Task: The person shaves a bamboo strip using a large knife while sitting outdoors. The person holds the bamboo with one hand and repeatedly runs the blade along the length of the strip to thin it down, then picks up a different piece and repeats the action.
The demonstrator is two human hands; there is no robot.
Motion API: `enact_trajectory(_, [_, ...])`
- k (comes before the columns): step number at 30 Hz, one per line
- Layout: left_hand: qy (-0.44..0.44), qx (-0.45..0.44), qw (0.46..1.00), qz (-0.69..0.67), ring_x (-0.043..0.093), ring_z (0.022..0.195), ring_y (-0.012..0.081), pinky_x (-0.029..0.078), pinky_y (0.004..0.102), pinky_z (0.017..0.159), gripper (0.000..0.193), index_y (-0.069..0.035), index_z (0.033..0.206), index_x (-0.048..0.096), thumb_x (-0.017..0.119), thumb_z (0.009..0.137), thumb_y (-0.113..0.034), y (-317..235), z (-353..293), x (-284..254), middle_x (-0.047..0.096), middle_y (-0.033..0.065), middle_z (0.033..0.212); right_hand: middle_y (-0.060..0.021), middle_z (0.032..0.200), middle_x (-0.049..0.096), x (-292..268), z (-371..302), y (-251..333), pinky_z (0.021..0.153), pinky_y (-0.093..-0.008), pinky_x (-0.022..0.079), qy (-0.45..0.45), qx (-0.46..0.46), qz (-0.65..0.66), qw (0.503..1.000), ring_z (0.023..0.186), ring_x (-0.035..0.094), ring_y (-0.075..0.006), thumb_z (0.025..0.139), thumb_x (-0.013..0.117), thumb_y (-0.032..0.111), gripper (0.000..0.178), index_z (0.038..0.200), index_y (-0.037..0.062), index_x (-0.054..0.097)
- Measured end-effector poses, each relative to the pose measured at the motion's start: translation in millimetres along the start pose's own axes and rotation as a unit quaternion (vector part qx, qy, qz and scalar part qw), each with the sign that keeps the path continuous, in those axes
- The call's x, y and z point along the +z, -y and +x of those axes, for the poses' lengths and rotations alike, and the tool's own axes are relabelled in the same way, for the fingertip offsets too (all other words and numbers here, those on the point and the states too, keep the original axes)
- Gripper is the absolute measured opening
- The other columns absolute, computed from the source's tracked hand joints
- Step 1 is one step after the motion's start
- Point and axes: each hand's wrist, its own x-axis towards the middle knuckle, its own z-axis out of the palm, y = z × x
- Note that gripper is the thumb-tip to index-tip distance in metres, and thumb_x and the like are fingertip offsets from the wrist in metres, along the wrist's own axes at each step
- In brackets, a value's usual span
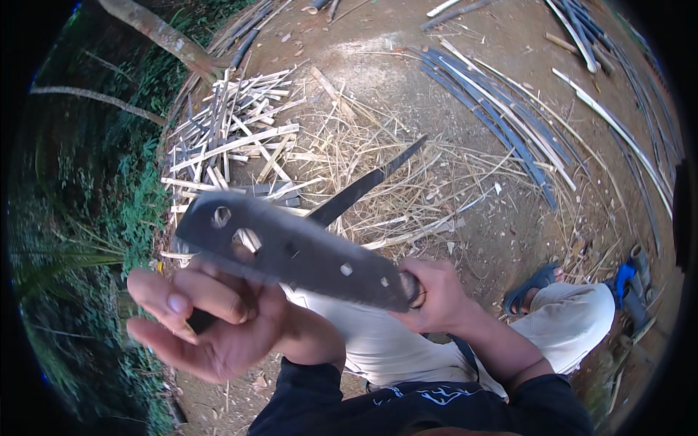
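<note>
My right hand (440, 294) is closed around the handle of a broad, dark cleaver (313, 254) with several holes through its blade. The blade slants up to the left, slightly blurred, and passes in front of part of my left hand (218, 320). Fingers curled, my left hand grips a dark bamboo strip (367, 185). One end of the strip shows between the fingers; the other reaches away to the upper right, beyond the blade. The blade hides its middle, so I cannot tell whether the two touch.
Split bamboo pieces (233, 131) lie heaped at the left, beside green plants. Thin shavings (371, 152) cover the ground ahead. Long dark strips (502, 109) lie to the right. My sandalled foot (534, 287) is at the right, near a blue object (625, 276).
</note>
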Motion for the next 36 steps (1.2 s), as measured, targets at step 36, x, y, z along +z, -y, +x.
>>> enact_trajectory(36, [-0.263,0.074,0.941,0.197,0.022,0.035,0.0069,0.017,0.0224,0.033,0.027,-0.007,0.08,0.05,0.044,0.1,-0.023,0,-18,-15,0.033,-0.0014,0.049,-0.0157,0.059,0.059,23,25,-98,0.052,-0.0326,0.046,0.001,0.324,0.112,0.94,0.053,0.061,-0.0202,0.072,0.07,0.014,0.018,0.078,-0.0008,0.062])
